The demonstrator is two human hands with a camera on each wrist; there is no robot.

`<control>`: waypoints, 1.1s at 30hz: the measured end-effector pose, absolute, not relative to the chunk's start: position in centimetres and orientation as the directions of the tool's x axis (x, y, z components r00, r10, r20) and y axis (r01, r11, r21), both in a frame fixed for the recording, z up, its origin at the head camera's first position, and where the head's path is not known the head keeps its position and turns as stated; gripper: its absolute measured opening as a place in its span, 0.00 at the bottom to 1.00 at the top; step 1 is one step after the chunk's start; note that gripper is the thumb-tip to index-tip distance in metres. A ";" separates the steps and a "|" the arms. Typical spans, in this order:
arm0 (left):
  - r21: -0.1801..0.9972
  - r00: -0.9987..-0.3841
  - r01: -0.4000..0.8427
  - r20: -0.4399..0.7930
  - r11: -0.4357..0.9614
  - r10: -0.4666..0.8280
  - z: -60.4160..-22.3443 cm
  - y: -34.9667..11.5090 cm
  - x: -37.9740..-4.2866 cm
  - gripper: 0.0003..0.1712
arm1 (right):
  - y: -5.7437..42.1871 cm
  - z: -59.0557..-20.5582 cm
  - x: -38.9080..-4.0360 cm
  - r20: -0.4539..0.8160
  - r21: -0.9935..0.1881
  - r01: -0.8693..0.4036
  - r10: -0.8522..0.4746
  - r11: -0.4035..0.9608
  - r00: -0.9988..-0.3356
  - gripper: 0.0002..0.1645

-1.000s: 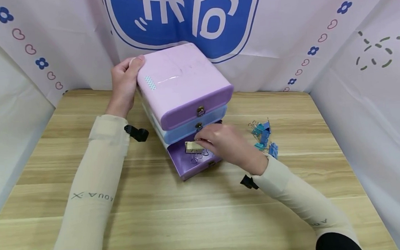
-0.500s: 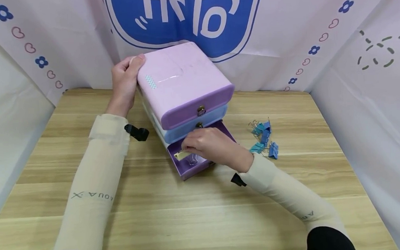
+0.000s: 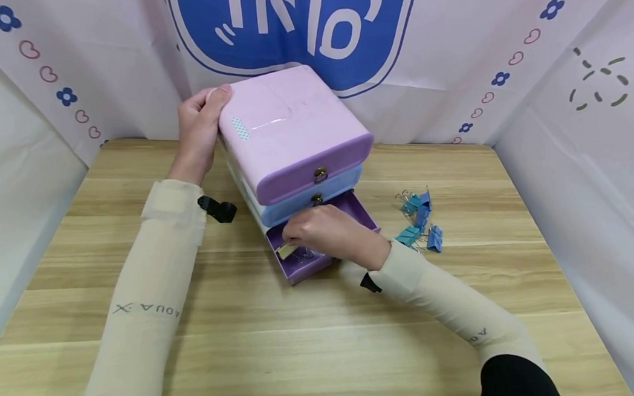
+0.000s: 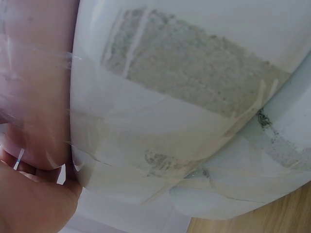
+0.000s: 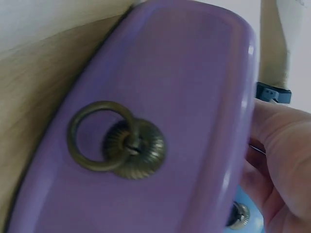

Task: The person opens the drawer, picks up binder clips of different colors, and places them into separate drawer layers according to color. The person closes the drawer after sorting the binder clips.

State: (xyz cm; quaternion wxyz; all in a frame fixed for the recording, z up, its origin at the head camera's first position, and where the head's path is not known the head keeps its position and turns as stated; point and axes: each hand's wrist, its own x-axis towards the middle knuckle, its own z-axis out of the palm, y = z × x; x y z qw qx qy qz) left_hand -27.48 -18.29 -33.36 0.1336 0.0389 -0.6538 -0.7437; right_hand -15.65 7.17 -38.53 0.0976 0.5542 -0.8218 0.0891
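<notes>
A small plastic chest of drawers has a pink top, a purple upper drawer and a blue middle drawer. Its purple bottom drawer is pulled out. My left hand grips the chest's back left corner, thumb on top. Inside the bottom drawer, my right hand pinches a yellow binder clip from above. Further clips beneath that hand are mostly hidden. The right wrist view shows the drawer's purple front with a brass ring pull; that hand's fingertips are hidden behind it.
Several blue and teal binder clips lie in a loose pile on the wooden table, right of the chest. Behind the chest hangs a printed white cloth, and white cloth walls stand at both sides.
My right hand has moved left and slightly down within the bottom drawer, carrying the yellow binder clip toward the drawer's left side. My left hand keeps its hold on the chest.
</notes>
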 end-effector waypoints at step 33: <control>0.980 -0.961 0.163 0.131 -0.115 -0.244 -33.4 -18.4 -27.7 0.12 | 13.5 -36.0 -12.6 0.272 -0.346 -0.697 -0.645 0.627 -0.715 0.12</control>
